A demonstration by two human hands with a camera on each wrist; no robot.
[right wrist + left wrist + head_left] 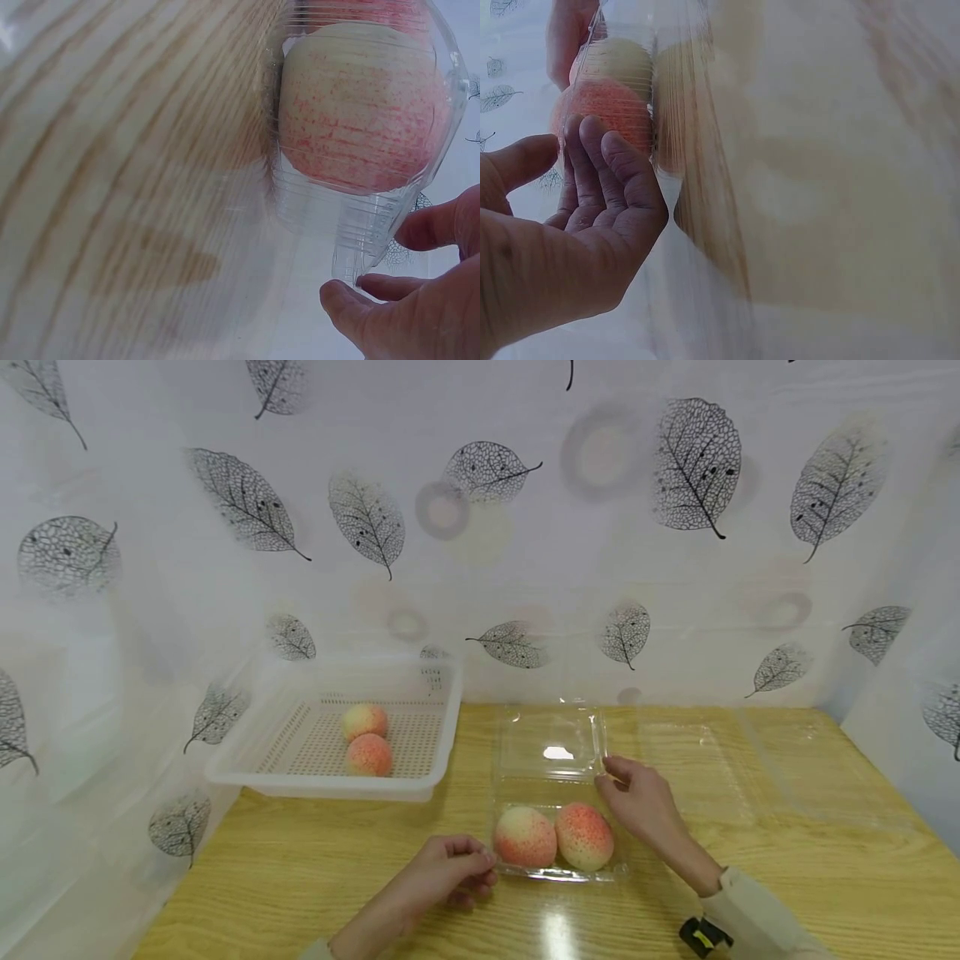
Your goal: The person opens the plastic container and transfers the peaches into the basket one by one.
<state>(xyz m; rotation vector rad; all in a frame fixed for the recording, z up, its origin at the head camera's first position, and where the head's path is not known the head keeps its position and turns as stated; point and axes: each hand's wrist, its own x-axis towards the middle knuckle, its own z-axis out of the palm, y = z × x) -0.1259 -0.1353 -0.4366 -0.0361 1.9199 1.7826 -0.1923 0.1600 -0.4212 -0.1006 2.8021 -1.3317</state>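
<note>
An open clear plastic clamshell box (558,875) lies on the table, its lid (551,735) folded back toward the curtain. Two peaches, a paler one (526,837) and a redder one (585,837), sit side by side in the base. At the base's left edge, my left hand (453,870) holds the rim between thumb and fingers. My right hand (643,802) pinches the lid's right edge close to the hinge; its fingertips (341,292) show around the clear plastic in the right wrist view. Through the wall in the left wrist view, a peach (611,112) shows beside the left fingers.
Left of the box stands a white perforated basket (337,787) holding two more peaches (369,755). Clear plastic sheets or boxes (697,760) lie at the table's right. A leaf-patterned curtain (525,552) hangs behind. The black wrist strap (703,935) is near my right sleeve.
</note>
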